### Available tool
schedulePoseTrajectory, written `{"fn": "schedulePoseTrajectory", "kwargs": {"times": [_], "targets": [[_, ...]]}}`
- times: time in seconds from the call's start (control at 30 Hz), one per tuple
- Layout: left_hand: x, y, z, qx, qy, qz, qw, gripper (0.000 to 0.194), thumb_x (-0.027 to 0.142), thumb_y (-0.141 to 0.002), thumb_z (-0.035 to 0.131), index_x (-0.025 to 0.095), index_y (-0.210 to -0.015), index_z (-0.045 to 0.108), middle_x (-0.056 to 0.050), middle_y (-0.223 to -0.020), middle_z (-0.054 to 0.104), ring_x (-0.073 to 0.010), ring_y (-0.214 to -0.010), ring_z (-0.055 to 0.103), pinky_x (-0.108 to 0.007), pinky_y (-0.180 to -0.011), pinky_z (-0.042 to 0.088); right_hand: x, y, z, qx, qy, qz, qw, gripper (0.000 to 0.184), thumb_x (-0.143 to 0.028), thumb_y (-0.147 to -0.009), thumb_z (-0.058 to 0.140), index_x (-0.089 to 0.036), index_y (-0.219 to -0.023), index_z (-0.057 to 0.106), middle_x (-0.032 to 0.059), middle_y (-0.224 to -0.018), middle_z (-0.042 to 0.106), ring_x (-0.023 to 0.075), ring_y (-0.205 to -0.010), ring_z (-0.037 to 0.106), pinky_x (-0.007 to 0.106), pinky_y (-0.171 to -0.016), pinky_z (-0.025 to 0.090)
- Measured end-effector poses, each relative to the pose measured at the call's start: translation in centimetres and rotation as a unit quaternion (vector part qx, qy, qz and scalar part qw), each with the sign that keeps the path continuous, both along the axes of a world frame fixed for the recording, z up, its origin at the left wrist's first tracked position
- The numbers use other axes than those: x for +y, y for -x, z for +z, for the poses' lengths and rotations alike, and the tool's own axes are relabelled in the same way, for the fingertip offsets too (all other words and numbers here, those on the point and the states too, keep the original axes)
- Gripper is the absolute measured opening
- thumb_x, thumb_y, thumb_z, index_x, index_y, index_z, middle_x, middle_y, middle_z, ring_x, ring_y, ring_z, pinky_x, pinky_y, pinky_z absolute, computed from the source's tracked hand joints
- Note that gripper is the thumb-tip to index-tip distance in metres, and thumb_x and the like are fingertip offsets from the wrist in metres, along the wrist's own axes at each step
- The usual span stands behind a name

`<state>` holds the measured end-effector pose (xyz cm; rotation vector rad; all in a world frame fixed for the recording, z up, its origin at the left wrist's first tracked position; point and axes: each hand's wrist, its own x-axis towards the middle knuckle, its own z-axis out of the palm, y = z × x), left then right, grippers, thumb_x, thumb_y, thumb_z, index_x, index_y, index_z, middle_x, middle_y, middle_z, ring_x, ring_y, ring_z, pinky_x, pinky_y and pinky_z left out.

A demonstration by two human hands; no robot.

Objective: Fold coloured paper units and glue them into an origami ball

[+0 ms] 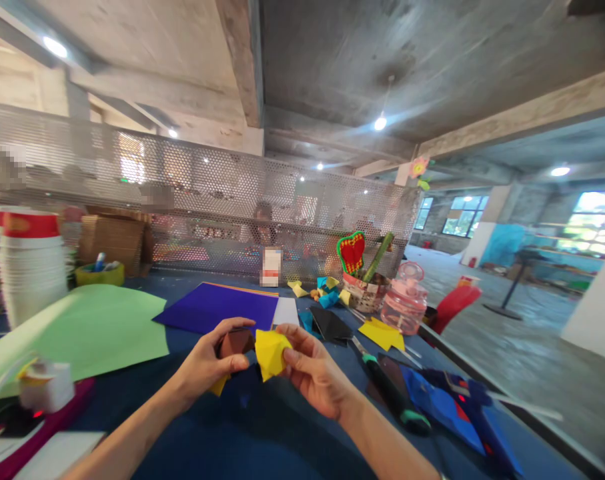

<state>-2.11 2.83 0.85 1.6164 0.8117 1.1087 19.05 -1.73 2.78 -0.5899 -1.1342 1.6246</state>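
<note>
Paper [271,355] (yellow, folded) is pinched by right hand [318,375], brown piece [236,341] by left hand [207,360]

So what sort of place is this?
Probably a craft workshop: the right hand holds a folded yellow piece, a green sheet lies on the table, and what looks like a glue gun sits at the right.

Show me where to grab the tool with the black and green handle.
Probably by its thick handle, from above and the near side: that end points toward the person, while the thin metal end points away. The right hand, nearest, is holding yellow paper.
</note>
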Motion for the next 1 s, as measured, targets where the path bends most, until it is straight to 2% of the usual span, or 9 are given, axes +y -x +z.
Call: {"fn": "schedulePoseTrajectory", "kwargs": {"times": [0.1, 0.2, 0.43, 0.57, 0.73, 1.0], "targets": [[-0.1, -0.1, 0.1, 0.018, -0.044, 0.009, 0.999, 0.055, 0.037, -0.06, 0.078, 0.028, -0.112, 0.062, -0.005, -0.12, 0.061, -0.0281, -0.11, 0.054, -0.038, -0.099, 0.04, -0.2, 0.1, -0.1, -0.019, 0.012, 0.014, 1.0, 0.039, -0.028, -0.07, 0.079, -0.021, -0.104, 0.061, 0.0017, -0.1, 0.066, 0.0114, -0.083, 0.063, 0.021, -0.071, 0.047], [-0.1, 0.0, 0.1, 0.025, -0.062, 0.0, 0.998, 0.056, 0.036, -0.059, 0.08, 0.029, -0.112, 0.063, -0.005, -0.122, 0.06, -0.0288, -0.113, 0.052, -0.039, -0.103, 0.036, -0.2, 0.2, -0.1, -0.051, 0.017, -0.008, 0.999, 0.041, -0.029, -0.066, 0.082, -0.021, -0.1, 0.062, 0.0003, -0.094, 0.066, 0.0107, -0.08, 0.062, 0.02, -0.071, 0.046], [-0.3, 0.0, 0.3, 0.047, -0.093, -0.001, 0.994, 0.054, 0.036, -0.063, 0.08, 0.029, -0.113, 0.061, -0.004, -0.119, 0.06, -0.0261, -0.114, 0.052, -0.036, -0.103, 0.036, -0.2, 0.6, -0.1, -0.142, -0.008, -0.067, 0.988, 0.04, -0.035, -0.067, 0.08, -0.021, -0.101, 0.064, -0.0027, -0.083, 0.062, 0.0062, -0.066, 0.053, 0.015, -0.055, 0.038], [-0.3, -0.1, 0.4, 0.053, -0.103, 0.006, 0.993, 0.051, 0.035, -0.065, 0.079, 0.029, -0.112, 0.061, -0.004, -0.118, 0.061, -0.0248, -0.115, 0.052, -0.036, -0.102, 0.036, -0.2, 0.7, 0.1, -0.168, -0.008, -0.081, 0.982, 0.042, -0.037, -0.066, 0.079, -0.02, -0.101, 0.065, -0.0021, -0.082, 0.063, 0.0068, -0.065, 0.052, 0.016, -0.053, 0.036], [-0.1, -0.1, 0.3, 0.05, -0.11, 0.005, 0.993, 0.048, 0.035, -0.065, 0.079, 0.029, -0.11, 0.062, -0.004, -0.118, 0.062, -0.0252, -0.115, 0.052, -0.037, -0.103, 0.036, 0.1, 0.6, 0.8, -0.203, -0.008, -0.065, 0.977, 0.039, -0.037, -0.066, 0.078, -0.02, -0.1, 0.066, -0.0009, -0.085, 0.064, 0.0086, -0.067, 0.053, 0.017, -0.054, 0.037], [-0.1, -0.2, 0.5, 0.037, -0.101, 0.001, 0.994, 0.047, 0.033, -0.061, 0.08, 0.029, -0.105, 0.064, -0.004, -0.116, 0.062, -0.0261, -0.115, 0.052, -0.037, -0.102, 0.036, 0.4, -0.1, 2.1, -0.231, -0.011, -0.024, 0.973, 0.038, -0.033, -0.064, 0.08, -0.019, -0.098, 0.066, -0.0002, -0.088, 0.066, 0.0103, -0.071, 0.058, 0.022, -0.065, 0.043]]}}
